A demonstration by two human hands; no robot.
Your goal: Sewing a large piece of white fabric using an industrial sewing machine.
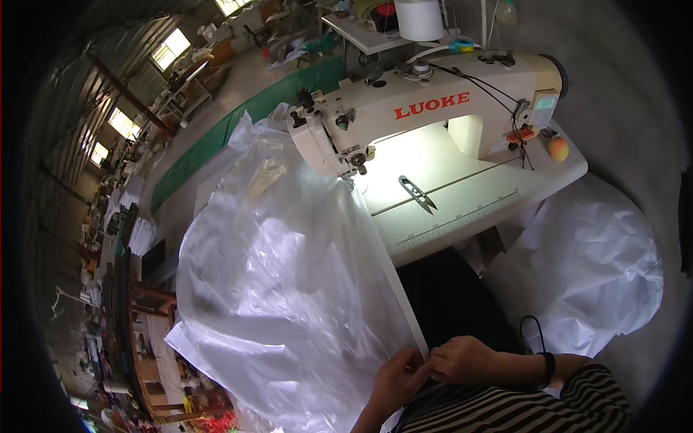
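My left hand (pixel 395 380) and my right hand (pixel 462 359) meet at the near corner of a large sheet of clear plastic film (pixel 289 289), both pinching its edge. The film spreads up and to the left, over the table edge, to the head of a cream sewing machine (pixel 426 108). The needle area (pixel 359 164) lies at the film's far end. A pair of thread snips (pixel 417 193) lies on the lit white machine table (pixel 462 209). My right wrist wears a dark band (pixel 548 368).
A heap of white plastic (pixel 599 267) lies on the floor at the right. A white thread cone (pixel 419 18) stands behind the machine, and an orange ball-shaped object (pixel 557 149) sits on the table's right end. Cluttered benches line the left side of the workshop.
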